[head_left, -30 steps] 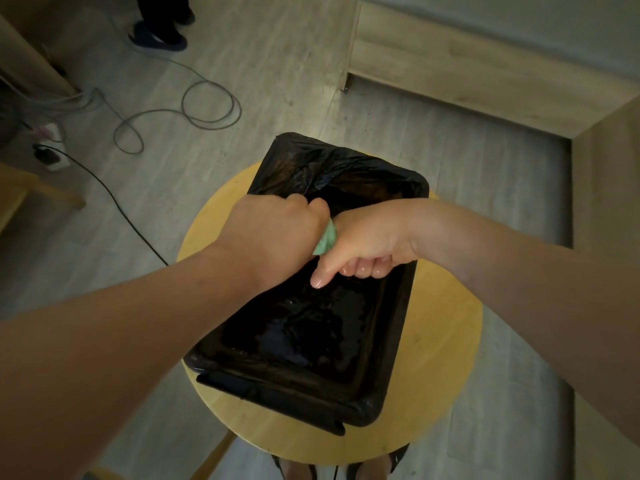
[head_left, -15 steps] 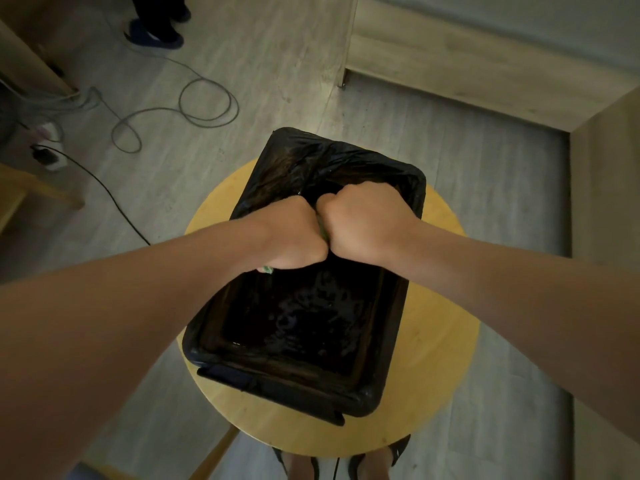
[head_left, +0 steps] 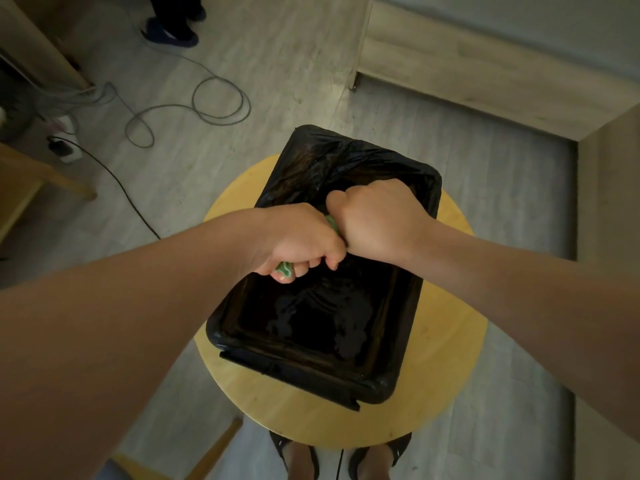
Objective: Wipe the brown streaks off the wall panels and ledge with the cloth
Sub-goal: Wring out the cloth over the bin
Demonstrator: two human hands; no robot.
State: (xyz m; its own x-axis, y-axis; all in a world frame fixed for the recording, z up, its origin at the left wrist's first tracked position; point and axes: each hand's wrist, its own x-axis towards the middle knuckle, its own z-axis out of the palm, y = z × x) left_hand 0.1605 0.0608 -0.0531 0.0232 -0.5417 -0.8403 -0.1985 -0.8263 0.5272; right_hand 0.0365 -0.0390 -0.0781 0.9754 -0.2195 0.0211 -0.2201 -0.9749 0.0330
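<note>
1. Your left hand [head_left: 298,240] and right hand [head_left: 377,220] are fisted and pressed together knuckle to knuckle. Both grip one green cloth [head_left: 284,268], which is twisted between them. One end pokes out under your left fingers, and a sliver shows where the hands meet.
2. Directly under the hands sits a black tub [head_left: 294,362] lined with black plastic. Dark liquid [head_left: 311,317] lies in its bottom, rippled just below the hands.
3. The tub stands on a round yellow worktop [head_left: 450,341], whose top shows to the left, to the right and on your side of the hands.
4. Below the worktop's near edge, your feet [head_left: 301,459] in dark sandals stand on the floor [head_left: 277,64].
5. Beyond the hands to the left, a grey cable [head_left: 221,102] lies in loops. A black cord [head_left: 114,178] runs from a plug block [head_left: 65,152].
6. Farther off, past the cable, are another person's dark shoes [head_left: 171,36].
7. Far beyond the right hand, a pale wooden frame [head_left: 450,74] runs across the floor.
</note>
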